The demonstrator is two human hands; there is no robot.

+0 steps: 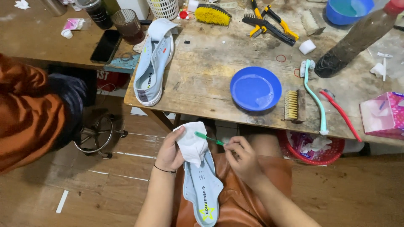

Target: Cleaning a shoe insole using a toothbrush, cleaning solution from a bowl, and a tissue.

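- The left hand [169,150] holds a pale blue canvas shoe [203,185] over the lap, with the thumb pressed on a white cloth [191,143] that covers the toe end; the other fingers are behind the shoe and I cannot tell how they lie.
- The right hand [242,157] pinches the handle of a small green toothbrush [208,138] between thumb and fingertips, and the head of the brush touches the white cloth.
- The insole of this shoe shows dark lettering and a yellow star mark near the heel end.
- A second pale blue canvas shoe [152,67] lies on the worn wooden table [202,80] at its left edge, with the tongue pulled up and a small red label inside.
- A round blue plastic dish [255,88] stands on the table between the second shoe and a small wooden scrub brush [294,105].
- Just beside the scrub brush lie a long mint-green toothbrush [314,96] and a red toothbrush [341,114].
- A pink tissue box [383,114] with a flowery pattern stands at the right edge of the table.
- A dark plastic bottle with a red cap [357,35] lies tilted behind the toothbrushes.
- A red plastic basket [320,149] with crumpled paper stands under the table, near the right hand.
- A person in an orange garment [29,113] sits at the left.
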